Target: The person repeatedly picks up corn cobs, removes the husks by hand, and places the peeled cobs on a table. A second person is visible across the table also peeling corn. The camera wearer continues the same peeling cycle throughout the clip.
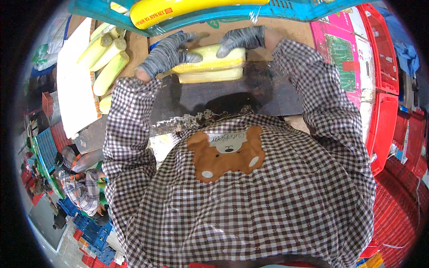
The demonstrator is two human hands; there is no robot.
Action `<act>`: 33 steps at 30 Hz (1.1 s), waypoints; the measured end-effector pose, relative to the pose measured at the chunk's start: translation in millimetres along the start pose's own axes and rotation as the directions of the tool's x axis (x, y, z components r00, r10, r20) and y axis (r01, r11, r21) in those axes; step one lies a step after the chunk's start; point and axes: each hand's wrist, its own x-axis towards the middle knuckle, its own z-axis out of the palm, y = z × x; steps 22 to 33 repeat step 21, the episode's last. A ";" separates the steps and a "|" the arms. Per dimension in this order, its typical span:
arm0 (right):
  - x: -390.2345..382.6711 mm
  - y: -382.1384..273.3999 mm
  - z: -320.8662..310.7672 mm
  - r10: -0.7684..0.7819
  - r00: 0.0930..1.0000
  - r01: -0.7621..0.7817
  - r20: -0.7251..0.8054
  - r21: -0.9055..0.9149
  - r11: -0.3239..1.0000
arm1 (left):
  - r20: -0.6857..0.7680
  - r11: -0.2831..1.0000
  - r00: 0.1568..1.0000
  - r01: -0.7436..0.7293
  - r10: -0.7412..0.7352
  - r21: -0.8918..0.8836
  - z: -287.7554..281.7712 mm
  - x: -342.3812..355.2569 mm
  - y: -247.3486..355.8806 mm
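Two ears of corn [208,63] lie side by side across the dark work table, their husks partly peeled so that yellow kernels show. My left hand [166,54], in a grey knit glove, grips them at the left end with its thumb laid over the top. The other fingers reach behind the corn and are slightly blurred. From the right, my right hand [242,38], gloved the same way, holds the far side of the corn with thumb and fingers pressed on it. Beyond the hands, a yellow roll [192,10] rests in a blue plastic crate [292,10].
Several more ears of corn [109,73] are piled on cardboard to my left, beside a white board [73,85]. A pink printed carton [339,58] and red crates [383,129] stand to the right. Farther off at lower left, another person [82,187] bends among crates.
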 end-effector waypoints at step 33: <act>4.1 -24.4 69.8 -0.292 0.862 -0.320 -0.414 -0.892 0.320 | -0.936 0.895 0.342 -0.437 0.077 -0.086 63.6 -27.5 -1.3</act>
